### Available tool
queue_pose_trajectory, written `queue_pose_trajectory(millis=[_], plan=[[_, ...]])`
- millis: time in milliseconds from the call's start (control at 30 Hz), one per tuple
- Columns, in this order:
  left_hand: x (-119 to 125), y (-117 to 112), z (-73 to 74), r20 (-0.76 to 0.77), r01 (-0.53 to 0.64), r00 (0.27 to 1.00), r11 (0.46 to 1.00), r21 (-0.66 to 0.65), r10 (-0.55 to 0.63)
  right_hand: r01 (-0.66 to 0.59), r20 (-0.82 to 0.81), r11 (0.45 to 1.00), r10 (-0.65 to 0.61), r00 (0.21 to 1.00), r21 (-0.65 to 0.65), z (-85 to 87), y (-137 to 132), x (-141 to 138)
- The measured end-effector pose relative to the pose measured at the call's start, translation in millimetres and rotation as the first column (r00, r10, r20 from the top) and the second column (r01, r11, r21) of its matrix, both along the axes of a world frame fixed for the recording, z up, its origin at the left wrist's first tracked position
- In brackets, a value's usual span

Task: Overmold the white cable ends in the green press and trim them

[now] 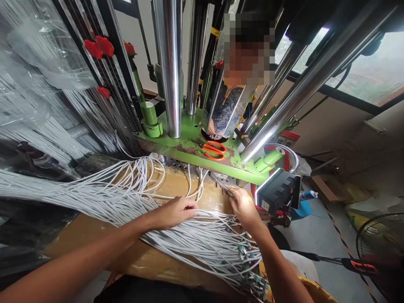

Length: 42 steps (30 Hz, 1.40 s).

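My left hand (178,211) lies over a thick spread of white cables (202,240), its fingers curled round some of them; exactly which strands it holds is hidden. My right hand (245,207) is closed on a slim metal tool (223,183), whose far end points at the machine's lower mould (181,165). A few white cables run out from that mould towards my left hand. The bundle's right ends carry small metal and green connectors (249,256). Brown tape covers the worktop (214,201) below the cables.
Orange-handled scissors (214,150) lie on the green machine plate (189,147). Polished columns (173,71) rise from it, and a person (232,105) is behind it. A black control box (279,191) stands at right. More cables (28,84) hang in plastic at left.
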<state>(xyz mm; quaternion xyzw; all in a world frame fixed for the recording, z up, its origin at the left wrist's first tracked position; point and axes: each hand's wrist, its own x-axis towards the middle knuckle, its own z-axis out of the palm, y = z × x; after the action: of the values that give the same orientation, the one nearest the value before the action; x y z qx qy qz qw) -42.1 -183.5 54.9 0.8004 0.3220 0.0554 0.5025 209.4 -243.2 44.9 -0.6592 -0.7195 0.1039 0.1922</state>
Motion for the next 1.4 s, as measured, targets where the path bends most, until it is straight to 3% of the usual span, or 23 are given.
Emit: queue_pose_trajectory(millis=[67, 133, 233, 300, 333, 400, 467, 533, 567, 667, 767, 900, 967, 1033, 1100, 1200, 1267, 1400], plan=[[1.7, -9.3, 0.3, 0.081, -0.023, 0.997, 0.955, 0.297, -0.002, -0.127, -0.117, 0.992, 0.125, 0.985, -0.012, 15.3, -13.5, -24.6], [-3.1, -18.9, 0.1, 0.188, -0.065, 0.981, 0.857, 0.511, -0.037, -0.265, -0.137, 0.964, 0.263, 0.955, 0.005, 23.7, -26.8, -46.1], [-26.6, -32.4, -1.6, 0.294, -0.144, 0.954, 0.756, 0.638, -0.066, -0.343, 0.139, 0.938, 0.335, 0.932, 0.042, 20.5, -40.2, -52.3], [-47.0, -42.6, -3.2, 0.258, -0.115, 0.962, 0.729, 0.674, -0.088, -0.338, 0.306, 0.940, 0.308, 0.901, 0.046, 13.8, -46.9, -40.5], [-55.4, -48.8, -3.8, 0.200, -0.064, 0.975, 0.741, 0.669, -0.097, -0.327, 0.362, 0.944, 0.290, 0.886, 0.045, 11.3, -50.6, -33.9], [-63.5, -63.4, -3.7, 0.050, 0.053, 0.994, 0.813, 0.579, -0.100, -0.307, 0.444, 0.950, 0.254, 0.859, 0.050, 9.8, -59.3, -27.1], [-58.2, -78.9, -1.3, -0.026, 0.107, 0.994, 0.913, 0.394, -0.105, -0.305, 0.498, 0.951, 0.238, 0.834, 0.057, 13.0, -69.6, -33.0], [-44.3, -91.9, 2.6, 0.003, 0.123, 0.992, 0.984, 0.132, -0.124, -0.368, 0.510, 0.929, 0.300, 0.806, 0.035, 17.6, -79.5, -46.8], [-37.1, -96.7, 4.3, 0.041, 0.123, 0.992, 0.992, 0.007, -0.123, -0.417, 0.503, 0.909, 0.351, 0.790, 0.020, 19.2, -83.7, -53.3], [-26.1, -103.1, 3.9, 0.116, 0.083, 0.991, 0.980, -0.181, -0.063, -0.480, 0.483, 0.877, 0.427, 0.765, -0.016, 18.1, -91.6, -60.7], [-30.4, -101.6, -5.6, 0.124, 0.033, 0.992, 0.970, -0.242, -0.003, -0.388, 0.490, 0.921, 0.358, 0.795, -0.043, 9.9, -95.5, -57.8], [-31.9, -99.2, -20.2, 0.142, 0.017, 0.988, 0.862, -0.506, 0.064, -0.391, 0.425, 0.915, 0.394, 0.815, -0.098, 6.7, -97.4, -67.8], [-30.6, -99.1, -22.7, 0.185, 0.008, 0.976, 0.837, -0.548, 0.112, -0.409, 0.361, 0.908, 0.414, 0.836, -0.094, 11.8, -95.7, -68.5], [-31.7, -99.0, -22.2, 0.200, 0.005, 0.973, 0.847, -0.532, 0.120, -0.389, 0.196, 0.919, 0.393, 0.899, -0.057, 17.1, -93.2, -59.3], [-34.7, -98.6, -21.3, 0.192, 0.018, 0.976, 0.831, -0.556, 0.107, -0.319, -0.128, 0.947, 0.312, 0.941, -0.035, 17.8, -91.3, -46.0], [-34.9, -98.6, -25.0, 0.220, 0.048, 0.969, 0.780, -0.624, 0.116, -0.233, -0.581, 0.964, 0.116, 0.806, -0.131, 8.7, -91.1, -42.8], [-30.3, -99.2, -30.6, 0.249, 0.037, 0.953, 0.750, -0.661, 0.172, -0.270, -0.682, 0.945, 0.074, 0.728, -0.185, 0.3, -90.5, -57.9], [-19.1, -99.7, -36.2, 0.313, 0.034, 0.909, 0.700, -0.713, 0.275, -0.326, -0.691, 0.939, 0.162, 0.705, -0.112, -6.5, -78.4, -98.0]])
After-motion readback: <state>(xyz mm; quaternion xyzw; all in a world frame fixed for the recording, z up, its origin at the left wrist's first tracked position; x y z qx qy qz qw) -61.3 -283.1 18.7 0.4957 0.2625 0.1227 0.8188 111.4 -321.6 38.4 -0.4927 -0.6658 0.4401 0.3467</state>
